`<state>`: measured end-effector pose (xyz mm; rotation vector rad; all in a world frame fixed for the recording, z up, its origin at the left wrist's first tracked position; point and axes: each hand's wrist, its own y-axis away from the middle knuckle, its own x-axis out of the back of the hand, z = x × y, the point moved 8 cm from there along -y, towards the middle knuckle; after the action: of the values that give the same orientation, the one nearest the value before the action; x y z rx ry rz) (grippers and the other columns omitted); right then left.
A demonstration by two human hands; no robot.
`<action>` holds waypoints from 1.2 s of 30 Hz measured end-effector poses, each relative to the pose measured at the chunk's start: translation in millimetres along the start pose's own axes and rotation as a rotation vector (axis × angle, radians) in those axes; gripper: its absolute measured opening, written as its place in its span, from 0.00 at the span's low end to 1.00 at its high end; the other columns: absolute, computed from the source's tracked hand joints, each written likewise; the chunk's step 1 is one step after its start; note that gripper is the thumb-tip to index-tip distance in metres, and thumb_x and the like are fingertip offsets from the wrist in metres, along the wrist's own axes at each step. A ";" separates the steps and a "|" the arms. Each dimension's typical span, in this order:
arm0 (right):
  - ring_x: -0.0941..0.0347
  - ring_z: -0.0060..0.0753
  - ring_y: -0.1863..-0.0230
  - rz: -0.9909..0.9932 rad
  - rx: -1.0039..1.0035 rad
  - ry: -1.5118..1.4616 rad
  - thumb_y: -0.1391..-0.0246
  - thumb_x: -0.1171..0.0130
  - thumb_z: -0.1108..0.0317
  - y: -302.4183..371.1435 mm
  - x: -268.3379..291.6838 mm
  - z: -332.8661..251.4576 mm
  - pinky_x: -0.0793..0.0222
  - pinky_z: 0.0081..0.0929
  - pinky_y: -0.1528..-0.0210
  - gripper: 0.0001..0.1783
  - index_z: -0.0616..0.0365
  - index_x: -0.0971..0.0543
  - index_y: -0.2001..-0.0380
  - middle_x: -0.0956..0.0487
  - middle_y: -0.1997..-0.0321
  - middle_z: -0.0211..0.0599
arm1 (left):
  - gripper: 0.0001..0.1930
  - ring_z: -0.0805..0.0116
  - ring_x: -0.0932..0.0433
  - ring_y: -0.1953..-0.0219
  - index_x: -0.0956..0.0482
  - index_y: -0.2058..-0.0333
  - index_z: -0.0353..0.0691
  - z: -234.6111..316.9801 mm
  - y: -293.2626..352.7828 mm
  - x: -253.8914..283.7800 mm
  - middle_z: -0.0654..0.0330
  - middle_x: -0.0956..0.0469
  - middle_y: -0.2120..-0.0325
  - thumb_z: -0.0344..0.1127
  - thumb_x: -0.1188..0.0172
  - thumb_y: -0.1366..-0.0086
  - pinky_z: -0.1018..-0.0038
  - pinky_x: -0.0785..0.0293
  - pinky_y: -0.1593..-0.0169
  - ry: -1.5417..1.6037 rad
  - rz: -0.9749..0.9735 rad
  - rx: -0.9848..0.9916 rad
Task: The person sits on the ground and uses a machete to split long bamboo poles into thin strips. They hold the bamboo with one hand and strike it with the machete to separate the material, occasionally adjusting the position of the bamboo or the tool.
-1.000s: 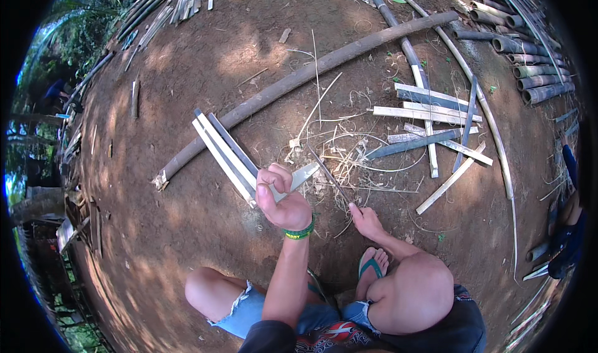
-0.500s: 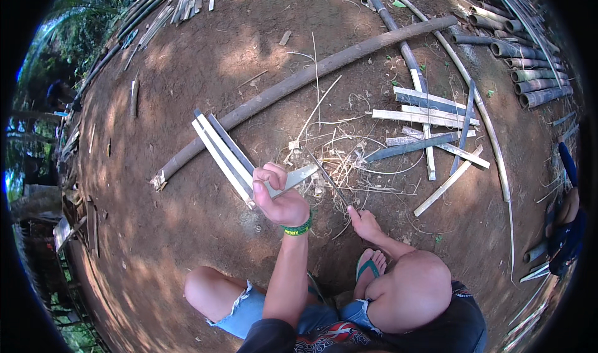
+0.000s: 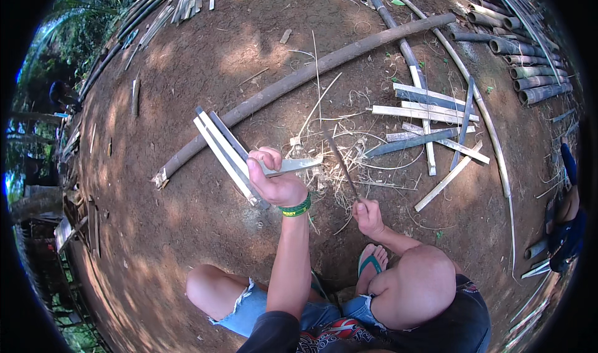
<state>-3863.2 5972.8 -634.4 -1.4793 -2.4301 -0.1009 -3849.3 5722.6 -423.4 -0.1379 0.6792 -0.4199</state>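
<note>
My left hand, with a green band at its wrist, is closed around a short pale bamboo strip whose free end points right. My right hand grips a long, narrow knife. Its dark blade slants up and to the left, apart from the strip's end. Beneath both lies a heap of pale shavings on the dirt. Left of my left hand, several split bamboo strips rest with their far ends by a long pole.
The long bamboo pole crosses the ground ahead. Right of the shavings, several split strips lie crisscrossed. Cut bamboo tubes are stacked at the far right. A person in dark blue is at the right edge.
The knife has swung away from the strip's end, and my right hand has shifted slightly right. My left hand has moved a little left, and the strip lies more level.
</note>
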 end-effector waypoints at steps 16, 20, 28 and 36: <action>0.29 0.23 0.81 -0.512 -0.774 -0.293 0.33 0.48 0.43 23.3 -16.1 37.5 0.31 0.26 0.76 0.26 0.60 0.25 0.64 0.27 0.80 0.30 | 0.19 0.78 0.45 0.81 0.40 0.78 0.48 5.3 -26.2 14.7 0.68 0.41 0.84 0.45 0.60 0.26 0.76 0.48 0.74 0.060 0.101 0.099; 0.33 0.20 0.82 -0.454 -0.687 -0.205 0.33 0.48 0.43 22.8 -15.9 20.7 0.36 0.25 0.78 0.25 0.57 0.26 0.66 0.29 0.82 0.27 | 0.19 0.77 0.45 0.80 0.41 0.78 0.47 49.1 -23.2 -10.6 0.68 0.43 0.85 0.43 0.60 0.26 0.76 0.48 0.72 0.115 -0.034 -0.021; 0.34 0.19 0.83 -0.458 -0.681 -0.279 0.35 0.45 0.43 4.8 -43.8 49.2 0.38 0.24 0.79 0.25 0.55 0.28 0.73 0.30 0.84 0.25 | 0.17 0.76 0.46 0.77 0.43 0.76 0.46 20.0 -43.4 -7.8 0.66 0.44 0.82 0.42 0.60 0.26 0.75 0.47 0.68 0.021 -0.037 0.023; 0.33 0.20 0.82 -0.427 -0.749 -0.347 0.35 0.47 0.40 10.2 -41.7 45.5 0.36 0.23 0.79 0.26 0.56 0.29 0.67 0.29 0.81 0.27 | 0.16 0.72 0.41 0.73 0.43 0.77 0.44 15.1 -65.2 -27.1 0.62 0.41 0.78 0.40 0.59 0.29 0.72 0.42 0.65 0.003 -0.311 0.032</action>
<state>-3846.1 5951.4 -690.6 -1.2488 -3.1631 -1.0167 -3880.2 5674.6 -379.3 -0.2135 0.6554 -0.7288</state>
